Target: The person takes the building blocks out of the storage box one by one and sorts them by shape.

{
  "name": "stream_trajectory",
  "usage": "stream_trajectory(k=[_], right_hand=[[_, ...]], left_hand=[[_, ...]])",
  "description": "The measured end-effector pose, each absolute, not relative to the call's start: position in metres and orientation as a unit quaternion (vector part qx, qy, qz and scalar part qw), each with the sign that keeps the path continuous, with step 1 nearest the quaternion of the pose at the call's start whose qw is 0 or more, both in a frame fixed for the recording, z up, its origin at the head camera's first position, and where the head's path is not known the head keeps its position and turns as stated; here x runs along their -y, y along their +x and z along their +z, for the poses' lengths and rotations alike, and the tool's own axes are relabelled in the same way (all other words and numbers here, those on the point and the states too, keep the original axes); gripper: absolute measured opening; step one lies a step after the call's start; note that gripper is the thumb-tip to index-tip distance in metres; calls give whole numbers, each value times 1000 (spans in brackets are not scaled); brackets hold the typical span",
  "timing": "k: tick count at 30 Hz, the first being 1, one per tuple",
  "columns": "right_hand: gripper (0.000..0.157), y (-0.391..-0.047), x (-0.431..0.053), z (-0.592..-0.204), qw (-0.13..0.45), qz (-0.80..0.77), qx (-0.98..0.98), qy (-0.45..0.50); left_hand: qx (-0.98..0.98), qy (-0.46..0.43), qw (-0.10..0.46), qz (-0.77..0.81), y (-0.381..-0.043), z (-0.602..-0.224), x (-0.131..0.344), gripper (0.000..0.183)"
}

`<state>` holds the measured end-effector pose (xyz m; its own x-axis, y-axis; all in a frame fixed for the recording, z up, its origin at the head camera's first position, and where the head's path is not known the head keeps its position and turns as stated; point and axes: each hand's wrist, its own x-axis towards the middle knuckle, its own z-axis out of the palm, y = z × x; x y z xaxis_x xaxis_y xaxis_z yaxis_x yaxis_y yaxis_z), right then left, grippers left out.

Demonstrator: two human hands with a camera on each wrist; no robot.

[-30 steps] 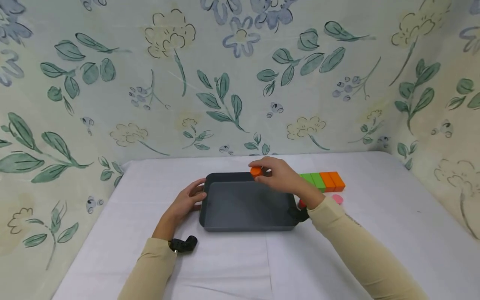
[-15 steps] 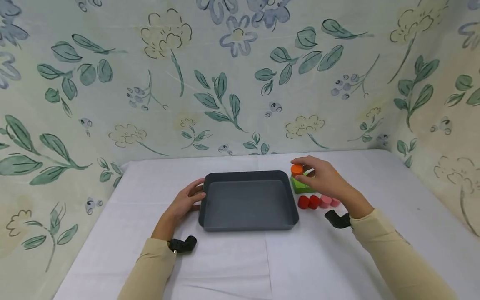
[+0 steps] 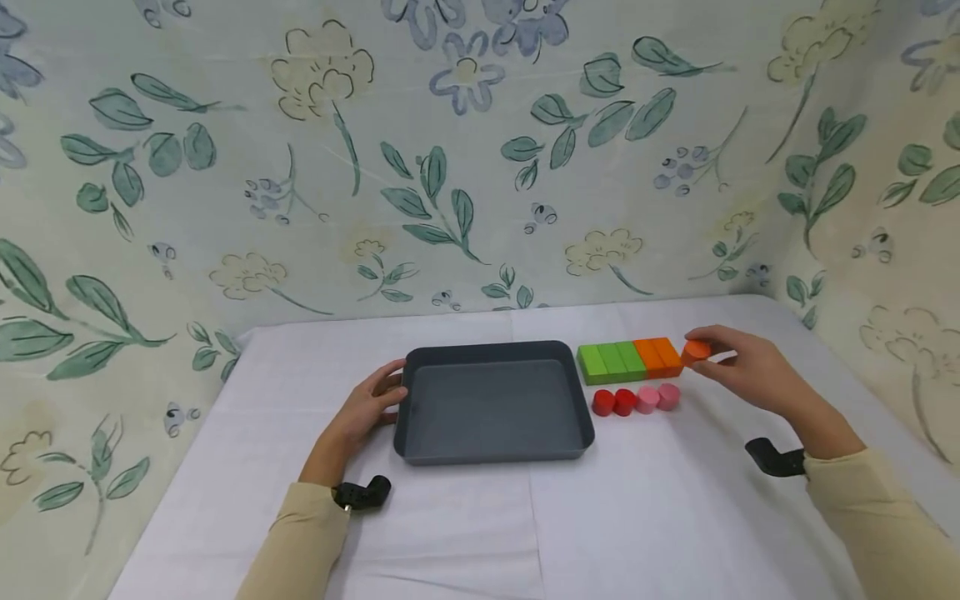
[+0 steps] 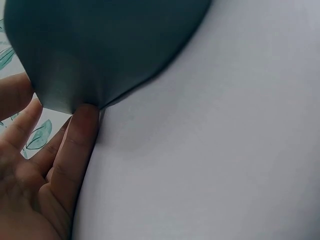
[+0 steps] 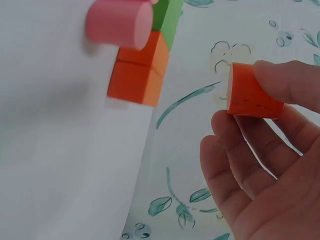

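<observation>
In the head view my right hand (image 3: 750, 371) pinches an orange cylinder (image 3: 695, 351) at the right end of a row of green blocks (image 3: 611, 362) and orange blocks (image 3: 658, 358). The right wrist view has the thumb on one side of the cylinder (image 5: 252, 92) and fingers on the other, with a gap to the nearest orange block (image 5: 132, 82). My left hand (image 3: 367, 408) touches the left side of a dark grey rectangular tray (image 3: 491, 458). In the left wrist view its fingertips (image 4: 85, 117) meet the outer wall of the tray (image 4: 100, 50).
In front of the blocks stand red cylinders (image 3: 613, 402) and pink cylinders (image 3: 657, 398) in a line. A white cloth (image 3: 465, 533) covers the table. Behind it hangs a flower-patterned curtain (image 3: 480, 208). Each wrist wears a black camera mount (image 3: 362, 493).
My right hand has carried the orange cylinder from above the tray's far edge rightward to the end of the block row, uncovering the blocks. The left hand stays at the tray.
</observation>
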<state>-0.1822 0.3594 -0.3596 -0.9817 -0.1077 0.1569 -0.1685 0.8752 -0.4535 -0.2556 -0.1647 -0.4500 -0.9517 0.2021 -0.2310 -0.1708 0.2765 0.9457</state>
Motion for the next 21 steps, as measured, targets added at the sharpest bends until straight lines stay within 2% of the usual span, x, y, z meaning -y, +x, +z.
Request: stream_trajectory(k=[7, 21], right_hand=[[43, -176, -387, -370, 53, 236, 969, 46], [40, -179, -386, -402, -13, 239, 969, 53]], left_hand=[[-786, 18, 156, 598, -251, -448, 170, 59], [-782, 12, 163, 601, -253, -447, 167, 59]])
